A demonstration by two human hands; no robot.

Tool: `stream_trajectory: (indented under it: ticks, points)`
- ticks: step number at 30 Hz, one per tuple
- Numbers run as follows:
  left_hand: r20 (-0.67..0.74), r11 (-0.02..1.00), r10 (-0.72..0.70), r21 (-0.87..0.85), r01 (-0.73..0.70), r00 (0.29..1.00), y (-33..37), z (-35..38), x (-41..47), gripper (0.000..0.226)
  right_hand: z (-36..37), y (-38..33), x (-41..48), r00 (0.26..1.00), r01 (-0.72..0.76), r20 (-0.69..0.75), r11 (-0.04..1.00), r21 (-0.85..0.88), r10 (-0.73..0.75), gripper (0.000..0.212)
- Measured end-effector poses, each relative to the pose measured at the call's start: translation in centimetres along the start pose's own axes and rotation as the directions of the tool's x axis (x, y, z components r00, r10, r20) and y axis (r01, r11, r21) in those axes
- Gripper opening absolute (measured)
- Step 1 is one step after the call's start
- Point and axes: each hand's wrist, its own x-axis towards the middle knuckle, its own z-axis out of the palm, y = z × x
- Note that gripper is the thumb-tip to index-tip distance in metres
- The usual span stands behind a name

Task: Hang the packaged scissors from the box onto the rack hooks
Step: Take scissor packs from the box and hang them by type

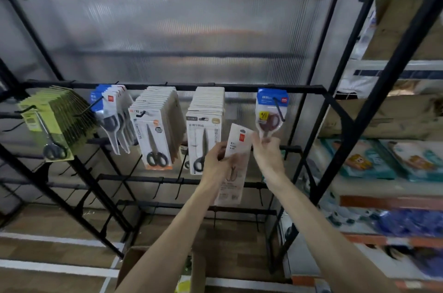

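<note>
Box (155,266): nearest and low in view, brown cardboard with its flaps open; the arms hide most of its contents.
Left hand (214,161): raised in front of the rack, its fingers (219,149) curled round the left edge of the held pack at about mid-height.
Held pack (233,165): one of the packaged scissors, a long pale card with a clear front. It tilts to the right and is not yet on any hook.
Likely feel: light, flat and fairly stiff. The glossy front looks slippery, and the card would probably bend if squeezed at the middle.
Best hold: by the edges near the top, just below the hang hole (242,131), so the hole can be steered onto a hook tip.
Right hand (267,153): just beside the held pack, its fingertips appearing to pinch the lower tip of the blue-topped pack (269,110).
Hook (279,108): a black wire arm carrying that blue-topped pack, apparently on its own; I judge it the likely target.
Rack rail (167,86): a black bar holding full rows of grey-carded packs (155,125), white packs (205,125), further blue-topped ones (112,106) and green-carded packs (55,122).
Back panel (167,36): translucent ribbed sheet, farthest.
</note>
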Motion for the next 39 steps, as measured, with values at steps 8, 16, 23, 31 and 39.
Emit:
stream_trajectory:
  ticks: [8, 16, 23, 31, 39]
  points:
    - [0.212, 0.974, 0.157, -0.192, -0.117, 0.965, -0.8, -3.9, -4.4, 0.03, 5.8, -1.5, -6.6, 0.997, 0.056, -0.042, 0.991, -0.123, -0.062, 0.037]
    - [0.269, 0.917, 0.296, 0.191, -0.352, 0.917, -3.3, -18.5, -8.4, 0.024, 9.5, -0.8, -14.0, 0.974, 0.102, -0.21, 0.991, 0.088, -0.082, 0.007]
    - [0.086, 0.911, 0.145, 0.378, -0.167, 0.986, -5.2, -30.4, -8.3, 0.021, 12.9, -1.9, -18.6, 0.989, 0.032, -0.146, 0.973, 0.227, 0.001, 0.015]
    - [0.063, 0.805, 0.011, 0.592, -0.046, 0.998, -8.4, -35.9, -9.3, 0.035, 15.0, 1.7, -20.6, 0.991, -0.044, -0.123, 0.994, 0.103, 0.056, 0.013]
    - [0.167, 0.665, -0.093, 0.744, -0.063, 0.982, -11.6, -35.5, -9.7, 0.032, 17.9, 4.8, -18.6, 0.988, -0.119, -0.09, 0.989, 0.09, 0.127, 0.014]
